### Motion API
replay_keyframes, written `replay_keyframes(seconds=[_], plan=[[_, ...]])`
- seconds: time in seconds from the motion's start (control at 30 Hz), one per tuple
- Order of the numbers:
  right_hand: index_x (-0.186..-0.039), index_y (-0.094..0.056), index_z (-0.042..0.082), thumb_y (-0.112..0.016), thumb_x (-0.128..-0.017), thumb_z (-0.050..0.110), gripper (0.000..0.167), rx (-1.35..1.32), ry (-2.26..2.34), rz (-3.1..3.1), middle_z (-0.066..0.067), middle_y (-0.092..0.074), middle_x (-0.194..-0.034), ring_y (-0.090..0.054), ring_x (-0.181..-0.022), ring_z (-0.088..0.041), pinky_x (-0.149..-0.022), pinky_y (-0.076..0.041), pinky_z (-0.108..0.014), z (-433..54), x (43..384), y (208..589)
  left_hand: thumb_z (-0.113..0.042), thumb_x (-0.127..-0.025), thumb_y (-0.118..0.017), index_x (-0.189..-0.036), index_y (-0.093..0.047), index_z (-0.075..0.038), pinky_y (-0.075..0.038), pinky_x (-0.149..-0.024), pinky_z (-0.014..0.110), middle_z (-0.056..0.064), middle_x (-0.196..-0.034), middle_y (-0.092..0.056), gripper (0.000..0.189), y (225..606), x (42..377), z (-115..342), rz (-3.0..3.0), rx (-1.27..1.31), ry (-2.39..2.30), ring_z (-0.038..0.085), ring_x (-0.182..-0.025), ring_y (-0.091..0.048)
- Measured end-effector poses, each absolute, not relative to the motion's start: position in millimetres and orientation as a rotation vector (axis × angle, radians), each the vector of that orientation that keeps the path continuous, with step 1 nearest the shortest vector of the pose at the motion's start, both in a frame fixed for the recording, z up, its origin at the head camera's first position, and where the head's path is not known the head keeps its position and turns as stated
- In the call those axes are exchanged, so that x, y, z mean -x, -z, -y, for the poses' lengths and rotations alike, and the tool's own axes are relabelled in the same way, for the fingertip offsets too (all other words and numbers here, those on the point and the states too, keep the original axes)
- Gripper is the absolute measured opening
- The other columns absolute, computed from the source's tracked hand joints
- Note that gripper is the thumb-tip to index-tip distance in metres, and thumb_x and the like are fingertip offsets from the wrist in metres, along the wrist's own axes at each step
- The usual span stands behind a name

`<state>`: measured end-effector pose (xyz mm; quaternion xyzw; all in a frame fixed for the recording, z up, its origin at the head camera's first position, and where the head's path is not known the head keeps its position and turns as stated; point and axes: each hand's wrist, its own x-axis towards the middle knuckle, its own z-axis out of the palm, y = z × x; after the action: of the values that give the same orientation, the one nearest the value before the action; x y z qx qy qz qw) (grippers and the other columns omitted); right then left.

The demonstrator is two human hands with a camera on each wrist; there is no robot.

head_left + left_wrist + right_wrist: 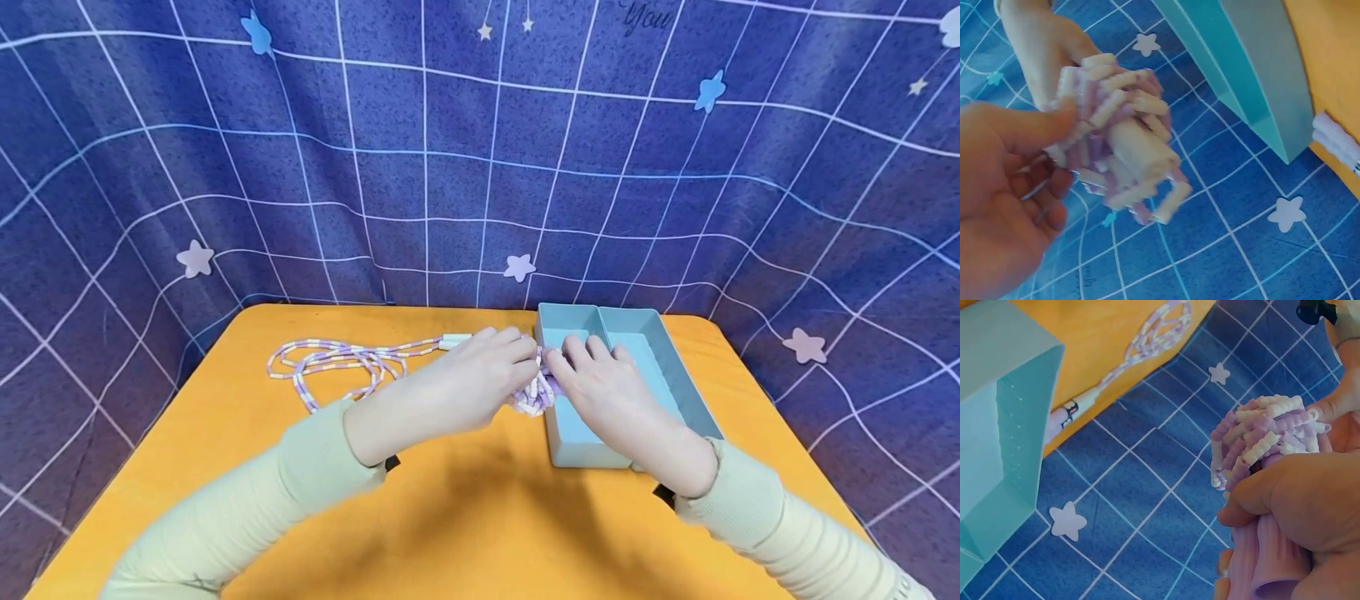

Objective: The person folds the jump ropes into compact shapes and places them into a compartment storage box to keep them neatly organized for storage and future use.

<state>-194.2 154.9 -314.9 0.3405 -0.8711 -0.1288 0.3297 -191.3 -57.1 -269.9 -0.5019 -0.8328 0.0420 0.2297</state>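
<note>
Close to you, at the bottom of the head view, are your two pale green sleeves [217, 500], with a small black bit [392, 462] peeking out under each cuff. Past them, your hands come together over the middle of the yellow table [187, 433], both gripping the same bundled jump rope [535, 396]. Your right hand [1310, 506] wraps around its two purple handles [1246, 556], which lie side by side, and one handle shows a round hole at its end. Your left hand [1007, 181] has its thumb pressed on the bunched beads [1104, 106] and its fingers bent in at the side. The beads are purple and white, and a thick white piece [1141, 147] pokes out from among them. The bundle is at the left side of a blue-gray box [588, 454], held up in your hands; your right hand partly covers the box. A thin wall [602, 321] splits the box into two long parts. To the left, a second jump rope [330, 360] lies in loose loops on the table, with its white and purple handle [1069, 414] near the box. Farthest away hangs a dark blue cloth [382, 108] with white lines and stars [197, 259].
</note>
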Motion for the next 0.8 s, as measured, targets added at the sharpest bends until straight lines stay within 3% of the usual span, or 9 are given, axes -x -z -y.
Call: replay_keyframes(seconds=[0.13,0.23,0.43,0.6,0.8], plan=[[-0.101,-0.049,0.008,-0.027,-0.097,0.012,0.023,-0.892,0.35,2.189,-0.007,-0.042,-0.081,-0.038,-0.066,-0.025,-0.051,-0.022,-0.03,-156,194,317,-0.006,-0.076,-0.067,-0.085,-0.059,-0.014,-0.037,-0.07,0.028,-0.003,-0.096,-0.056,0.015,275,191,59,2.236,1.431,-0.016,0.017,-0.091,-0.049],[-0.1,-0.05,0.008,-0.022,-0.097,0.011,0.028,-0.873,0.358,2.136,-0.008,-0.042,-0.08,-0.038,-0.065,-0.025,-0.051,-0.022,-0.031,-156,194,318,-0.004,-0.079,-0.061,-0.085,-0.057,-0.014,-0.038,-0.069,0.029,-0.002,-0.091,-0.055,0.013,276,189,60,2.179,1.439,0.059,0.017,-0.088,-0.05],[-0.1,-0.052,0.01,-0.027,-0.094,0.009,0.025,-0.846,0.391,2.073,-0.008,-0.044,-0.08,-0.041,-0.066,-0.026,-0.051,-0.022,-0.032,-156,195,321,-0.004,-0.081,-0.057,-0.097,-0.061,-0.012,-0.045,-0.087,0.033,0.0,-0.085,-0.061,0.018,276,186,58,2.144,1.408,-0.003,0.019,-0.085,-0.057],[-0.1,-0.053,0.012,-0.03,-0.093,0.008,0.025,-0.845,0.409,2.034,-0.008,-0.047,-0.081,-0.044,-0.066,-0.026,-0.05,-0.021,-0.032,-155,195,325,-0.003,-0.082,-0.055,-0.097,-0.06,-0.012,-0.049,-0.076,0.031,-0.002,-0.071,-0.058,0.019,279,183,56,2.195,1.367,-0.042,0.017,-0.072,-0.059],[-0.103,-0.053,0.014,-0.029,-0.093,0.006,0.028,-0.847,0.42,2.021,-0.007,-0.047,-0.081,-0.042,-0.065,-0.026,-0.049,-0.02,-0.031,-154,196,328,-0.006,-0.084,-0.06,-0.095,-0.066,-0.013,-0.045,-0.083,0.033,0.0,-0.083,-0.06,0.015,278,181,54,2.211,1.327,-0.026,0.019,-0.086,-0.058]])
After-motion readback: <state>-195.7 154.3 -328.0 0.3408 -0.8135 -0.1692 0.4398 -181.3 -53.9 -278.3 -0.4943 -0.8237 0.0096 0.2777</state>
